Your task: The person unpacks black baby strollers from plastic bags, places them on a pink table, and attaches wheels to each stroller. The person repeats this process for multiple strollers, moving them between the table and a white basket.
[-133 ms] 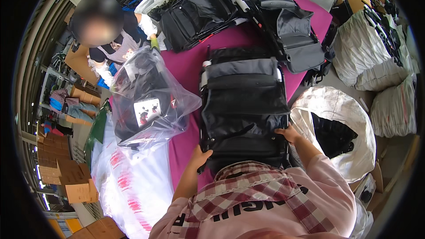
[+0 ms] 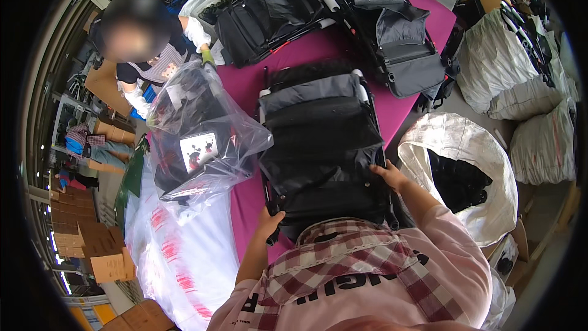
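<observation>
Black fabric frame (image 2: 318,129) swung leftward in both hands over the magenta table (image 2: 245,208)

Compared with a moment ago, its far end has shifted left and it sits slightly slanted, which suggests it is being repositioned; the left hand (image 2: 267,222) grasps its near left edge and the right hand (image 2: 389,175) its right side, a little farther up; to the right, an open white woven sack (image 2: 429,125) holds black parts (image 2: 456,181), and on the left a clear plastic bag (image 2: 248,138) encloses a dark item (image 2: 168,175) with a printed card (image 2: 199,150)
</observation>
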Demonstrator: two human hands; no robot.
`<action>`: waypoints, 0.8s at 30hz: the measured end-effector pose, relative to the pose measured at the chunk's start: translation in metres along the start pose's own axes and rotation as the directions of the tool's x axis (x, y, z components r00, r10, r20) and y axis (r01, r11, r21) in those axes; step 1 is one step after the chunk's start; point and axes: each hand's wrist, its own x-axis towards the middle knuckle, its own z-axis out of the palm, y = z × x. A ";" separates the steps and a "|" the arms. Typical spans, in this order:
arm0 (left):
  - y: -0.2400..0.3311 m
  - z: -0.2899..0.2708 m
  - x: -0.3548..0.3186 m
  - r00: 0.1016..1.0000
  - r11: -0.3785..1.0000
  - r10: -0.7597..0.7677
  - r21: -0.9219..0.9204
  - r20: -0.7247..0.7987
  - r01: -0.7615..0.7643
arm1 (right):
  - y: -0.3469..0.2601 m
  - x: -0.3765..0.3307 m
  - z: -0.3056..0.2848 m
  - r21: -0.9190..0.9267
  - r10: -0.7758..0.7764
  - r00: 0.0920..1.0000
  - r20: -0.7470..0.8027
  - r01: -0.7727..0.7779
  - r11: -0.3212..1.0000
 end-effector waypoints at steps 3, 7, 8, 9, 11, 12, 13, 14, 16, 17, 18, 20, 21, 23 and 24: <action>0.023 0.004 -0.020 0.992 0.999 0.005 -0.053 -0.128 -0.011 | -0.017 0.032 -0.012 0.172 -0.081 0.995 0.056 0.070 0.983; 0.022 0.009 -0.025 0.980 0.984 -0.105 0.124 -0.169 0.127 | -0.029 0.100 -0.054 0.109 -0.128 0.985 -0.117 0.141 0.984; 0.033 0.014 -0.026 0.982 0.985 -0.110 0.117 -0.151 0.129 | 0.003 0.136 -0.080 0.056 -0.118 0.988 -0.099 0.124 0.991; 0.039 0.015 -0.033 0.976 0.983 -0.136 0.101 -0.168 0.154 | 0.011 0.137 -0.071 0.059 -0.058 0.988 -0.144 0.067 0.996; 0.044 0.022 -0.038 0.971 0.982 -0.122 0.114 -0.205 0.148 | 0.046 0.141 -0.068 0.006 0.206 0.979 -0.006 -0.206 0.979; 0.038 0.026 -0.041 0.964 0.981 -0.100 0.139 -0.248 0.138 | 0.046 0.124 -0.050 -0.011 0.269 0.960 0.079 -0.269 0.963; 0.032 0.032 -0.044 0.959 0.978 -0.076 0.165 -0.275 0.125 | 0.054 0.119 -0.041 0.244 0.268 0.939 0.217 -0.318 0.916; 0.030 0.038 -0.047 0.954 0.975 -0.047 0.193 -0.297 0.108 | 0.063 0.114 -0.033 0.460 0.262 0.900 0.348 -0.407 0.789; 0.046 0.040 -0.054 0.948 0.991 -0.079 0.080 -0.307 0.108 | 0.020 0.090 -0.026 0.438 0.162 0.912 0.377 -0.330 0.836; 0.052 0.040 -0.057 0.942 0.990 -0.086 0.074 -0.324 0.117 | 0.014 0.095 -0.026 0.427 0.156 0.905 0.395 -0.331 0.842; 0.058 0.043 -0.060 0.935 0.990 -0.099 0.063 -0.339 0.128 | 0.011 0.100 -0.029 0.411 0.154 0.898 0.412 -0.334 0.848; 0.076 0.040 -0.065 0.946 0.979 -0.201 -0.024 -0.254 0.202 | 0.004 0.104 -0.030 0.367 0.132 0.902 0.411 -0.296 0.882; 0.092 0.037 -0.068 0.947 0.975 -0.220 -0.032 -0.235 0.218 | -0.001 0.100 -0.030 0.337 0.101 0.912 0.397 -0.247 0.908; 0.067 0.044 -0.070 0.935 0.971 -0.240 -0.073 -0.262 0.229 | -0.008 0.090 -0.025 0.315 -0.012 0.937 0.348 -0.105 0.943; 0.063 0.045 -0.071 0.939 0.974 -0.220 -0.104 -0.262 0.199 | -0.012 0.082 -0.022 0.327 -0.089 0.951 0.295 -0.012 0.945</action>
